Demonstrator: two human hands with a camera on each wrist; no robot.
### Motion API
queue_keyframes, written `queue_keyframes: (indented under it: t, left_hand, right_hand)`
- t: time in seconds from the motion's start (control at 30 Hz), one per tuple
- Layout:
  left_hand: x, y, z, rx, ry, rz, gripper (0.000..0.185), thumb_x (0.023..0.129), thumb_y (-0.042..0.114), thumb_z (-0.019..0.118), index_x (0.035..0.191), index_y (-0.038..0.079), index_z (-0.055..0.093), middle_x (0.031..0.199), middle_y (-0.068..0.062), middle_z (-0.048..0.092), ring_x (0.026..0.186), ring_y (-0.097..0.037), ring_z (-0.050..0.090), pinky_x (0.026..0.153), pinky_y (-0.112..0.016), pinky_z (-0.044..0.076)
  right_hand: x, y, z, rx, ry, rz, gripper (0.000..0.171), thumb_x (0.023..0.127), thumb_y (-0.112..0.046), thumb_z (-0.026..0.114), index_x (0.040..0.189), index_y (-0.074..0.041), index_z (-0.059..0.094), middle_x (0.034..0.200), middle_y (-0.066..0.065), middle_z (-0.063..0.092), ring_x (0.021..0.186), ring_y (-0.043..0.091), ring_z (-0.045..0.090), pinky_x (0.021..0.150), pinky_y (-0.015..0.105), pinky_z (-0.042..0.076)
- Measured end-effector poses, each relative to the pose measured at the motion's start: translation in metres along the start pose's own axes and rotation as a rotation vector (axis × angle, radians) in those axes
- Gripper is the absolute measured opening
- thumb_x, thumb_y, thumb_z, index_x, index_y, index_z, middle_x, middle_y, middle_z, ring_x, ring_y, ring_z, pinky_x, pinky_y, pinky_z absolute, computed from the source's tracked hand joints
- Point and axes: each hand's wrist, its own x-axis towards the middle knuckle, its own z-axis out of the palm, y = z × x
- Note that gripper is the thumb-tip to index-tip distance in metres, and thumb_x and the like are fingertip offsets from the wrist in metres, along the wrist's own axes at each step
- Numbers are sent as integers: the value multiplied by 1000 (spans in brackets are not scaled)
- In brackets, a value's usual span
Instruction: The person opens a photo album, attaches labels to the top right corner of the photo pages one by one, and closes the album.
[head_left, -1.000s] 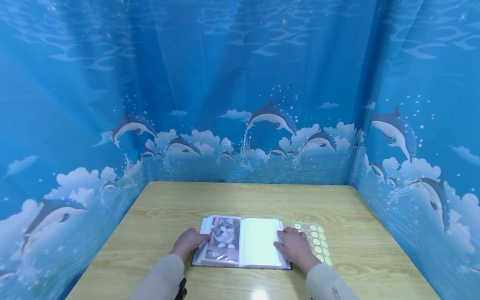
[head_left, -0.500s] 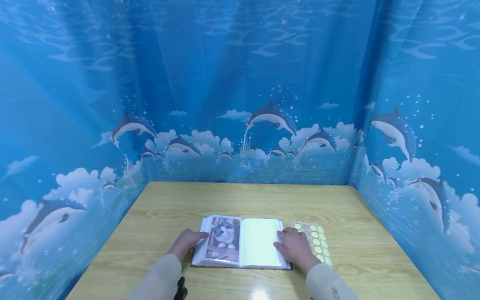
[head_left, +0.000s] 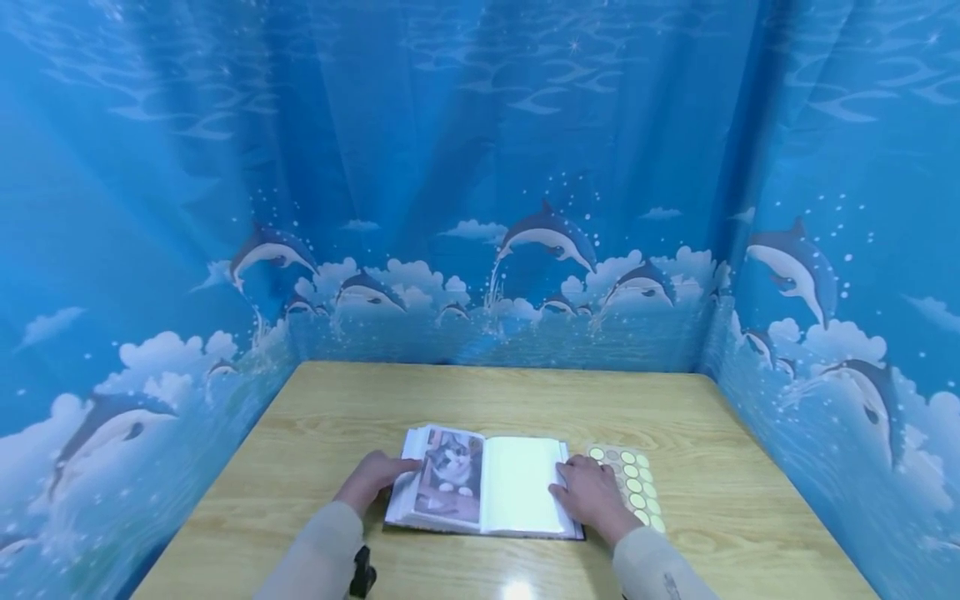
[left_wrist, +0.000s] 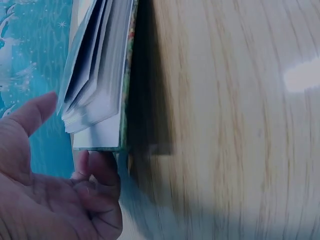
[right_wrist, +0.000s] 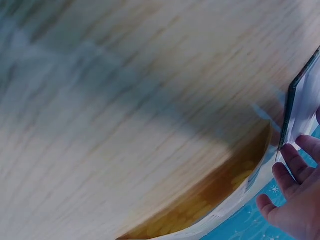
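Your left hand (head_left: 372,481) sits at the left edge of the open photo album (head_left: 483,485), fingers curled under the fanned stack of left pages, thumb loose above them. Your right hand (head_left: 592,493) lies flat on the album's right edge, fingers relaxed, gripping nothing. The album lies open near the front middle of the counter (head_left: 375,400), a cat photo (head_left: 450,477) on its left page, a blank white page (head_left: 519,485) on its right. A sticker sheet (head_left: 636,482) with round yellow-green dots lies just right of the album, partly under your right hand. A blue dolphin curtain (head_left: 547,233) stands behind the album.
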Motion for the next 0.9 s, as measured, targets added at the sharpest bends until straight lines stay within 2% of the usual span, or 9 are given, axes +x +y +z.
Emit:
queue_keyframes:
  t: [0.07,0.2,0.33,0.5,0.63,0.9]
  left_hand:
    - [0,2,2,-7,7,1,68,76,26,81,112,-24,52,95,-24,57,86,-31,55,84,-43,51]
    - [-1,6,5,-51,25,32,63,72,15,82,111,-24,52,98,-28,59,88,-32,59,85,-44,53]
    - [-1,11,4,-48,29,52,55,71,12,82,105,-23,56,95,-25,62,84,-31,62,81,-42,56]
    - [-2,22,2,-32,-8,50,39,76,11,79,99,-16,62,89,-20,66,79,-28,66,76,-40,58]
    - [-6,31,2,-53,-37,47,32,82,9,75,104,-12,64,90,-16,68,80,-26,66,76,-40,58]
    - [-19,56,10,-34,6,72,29,85,9,72,107,-4,57,94,-14,63,84,-25,63,73,-38,57]
  right_hand:
    - [0,1,0,3,0,0,48,95,-35,63,129,-1,63,130,23,57,123,42,50,101,68,34]
    - [0,2,2,-8,2,-3,48,95,-35,63,129,-2,63,130,23,58,123,42,50,101,67,35]
    - [0,2,2,-14,6,-1,48,95,-35,63,129,-2,64,129,22,58,122,42,51,100,67,36]
    - [1,1,3,-25,2,7,48,95,-37,63,129,-3,63,130,21,58,123,41,51,101,66,36]
    - [2,2,4,-32,2,9,48,95,-37,63,129,-3,63,130,21,58,123,41,51,101,66,36]
    - [1,2,4,-23,-2,10,48,96,-37,62,130,-3,63,131,21,58,123,41,51,102,66,36]
